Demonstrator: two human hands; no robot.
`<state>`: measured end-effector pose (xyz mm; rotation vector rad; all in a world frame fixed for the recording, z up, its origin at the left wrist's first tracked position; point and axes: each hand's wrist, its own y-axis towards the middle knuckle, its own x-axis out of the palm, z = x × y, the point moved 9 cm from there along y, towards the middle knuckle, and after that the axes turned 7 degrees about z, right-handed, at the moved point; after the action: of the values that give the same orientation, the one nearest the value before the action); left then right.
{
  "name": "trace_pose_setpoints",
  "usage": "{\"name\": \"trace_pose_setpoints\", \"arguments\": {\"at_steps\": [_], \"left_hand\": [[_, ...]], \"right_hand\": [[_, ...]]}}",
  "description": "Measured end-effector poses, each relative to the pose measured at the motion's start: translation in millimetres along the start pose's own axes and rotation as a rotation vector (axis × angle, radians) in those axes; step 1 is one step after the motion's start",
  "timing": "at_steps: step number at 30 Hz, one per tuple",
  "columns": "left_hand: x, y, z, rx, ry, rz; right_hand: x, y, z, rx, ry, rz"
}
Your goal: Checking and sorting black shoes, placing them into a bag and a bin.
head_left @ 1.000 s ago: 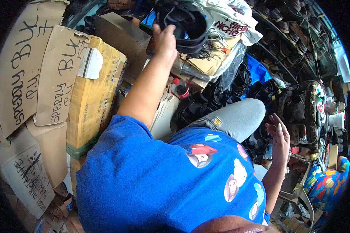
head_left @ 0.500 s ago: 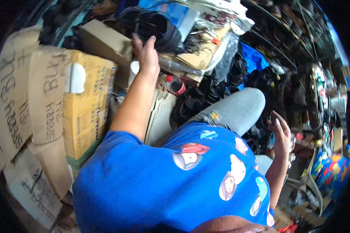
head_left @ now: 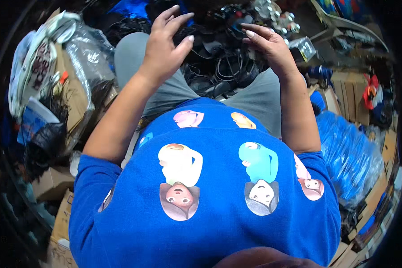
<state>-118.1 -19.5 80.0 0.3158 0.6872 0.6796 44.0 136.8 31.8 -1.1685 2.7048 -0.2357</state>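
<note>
My left hand (head_left: 161, 52) is raised over my left knee, fingers and thumb spread, holding nothing. Opposite it, my right hand (head_left: 274, 50) hovers above the right knee with its fingers stretched forward and slightly bent; I see nothing in it. Between and below both hands lies a dark tangle of cables and black items (head_left: 223, 71). Several small silvery round pieces (head_left: 279, 18) sit just past the right hand, and a small clear plastic pack (head_left: 304, 48) lies beside its wrist.
On the left are a white printed bag (head_left: 44, 58), clear plastic wrap (head_left: 90, 51) and a cardboard box (head_left: 53, 183). A bulky blue plastic-wrapped bundle (head_left: 348, 152) is by my right elbow, with cardboard (head_left: 350, 91) beyond it. Blue plastic (head_left: 129, 9) shows at the far edge.
My view has swung right. My left hand has left the black coiled item and boxes and is now in front of me, across from my right hand.
</note>
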Motion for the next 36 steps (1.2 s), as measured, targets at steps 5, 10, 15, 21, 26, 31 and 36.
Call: {"name": "trace_pose_setpoints", "arguments": {"at_steps": [5,10,15,21,26,31,36], "left_hand": [[85.6,20.4,-60.7,0.015,0.129,-0.158],[189.8,-38.2,-138.8,-0.254,0.574,-0.99],[222.5,-64.4,-161.7,0.113,0.945,-1.112],[223.4,-47.3,-167.2,-0.226,0.565,-1.109],[208.7,-90.7,-183.5,0.21,0.937,-1.171],[218.8,-71.4,-161.7,0.119,0.757,-1.302],[162.6,-17.7,-101.8,-1.208,-0.904,-0.301]], "right_hand": [[-62.1,-11.5,68.9,0.204,-0.025,0.214],[-96.6,-28.4,153.4,0.369,-0.212,0.262],[-111.4,1.5,148.9,0.248,-0.553,0.223],[-95.0,18.4,158.4,0.272,-0.582,0.1],[-57.1,25.8,143.7,0.172,-0.742,-0.026],[-44.5,25.9,140.6,0.133,-0.716,-0.071],[-73.0,36.9,129.8,0.119,-0.586,0.175]]}}
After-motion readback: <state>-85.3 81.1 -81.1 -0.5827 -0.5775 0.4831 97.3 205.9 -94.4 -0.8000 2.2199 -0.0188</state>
